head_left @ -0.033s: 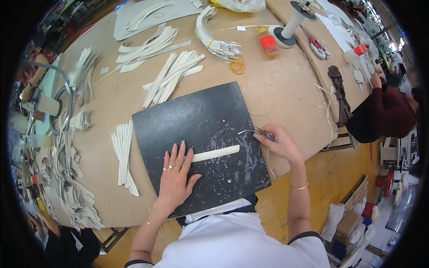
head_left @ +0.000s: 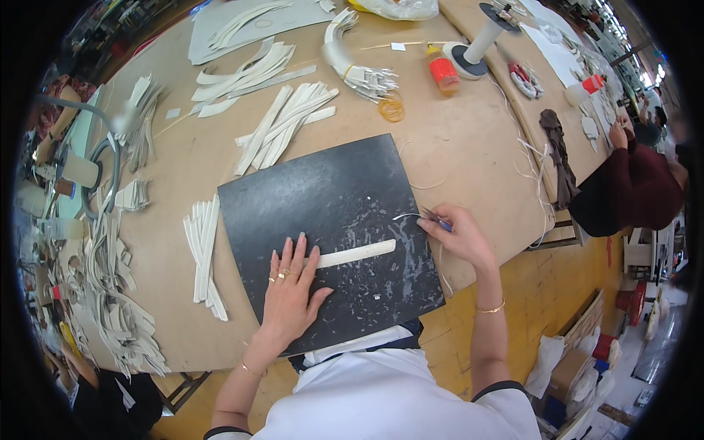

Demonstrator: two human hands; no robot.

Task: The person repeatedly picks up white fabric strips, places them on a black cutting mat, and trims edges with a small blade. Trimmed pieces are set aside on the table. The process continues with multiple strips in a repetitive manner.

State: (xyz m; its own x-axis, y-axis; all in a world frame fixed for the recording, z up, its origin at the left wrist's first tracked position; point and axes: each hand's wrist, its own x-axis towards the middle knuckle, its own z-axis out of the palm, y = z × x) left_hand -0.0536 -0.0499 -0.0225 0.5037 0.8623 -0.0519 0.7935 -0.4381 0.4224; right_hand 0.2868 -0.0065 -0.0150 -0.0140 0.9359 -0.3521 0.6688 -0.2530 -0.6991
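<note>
A white strip (head_left: 359, 254) lies across the black board (head_left: 315, 172) in front of me. My left hand (head_left: 293, 286) rests flat with its fingers stretched out, pressing the strip's left end, which is hidden beneath them. Near the board's right edge, my right hand (head_left: 458, 231) is closed round small blue-handled thread snips (head_left: 442, 223); their pointed metal tip shows past the fingers. A thin curved white sliver (head_left: 405, 215) sits at that tip, apart from the strip. Small white scraps (head_left: 378, 297) are scattered on the board.
Bundles of white strips (head_left: 202, 257) lie left of the board and more strips (head_left: 286, 125) behind it. Rubber bands (head_left: 391, 108), a red-labelled bottle (head_left: 443, 70) and a thread spool (head_left: 480, 44) stand farther back. A person (head_left: 634, 180) is at the far right.
</note>
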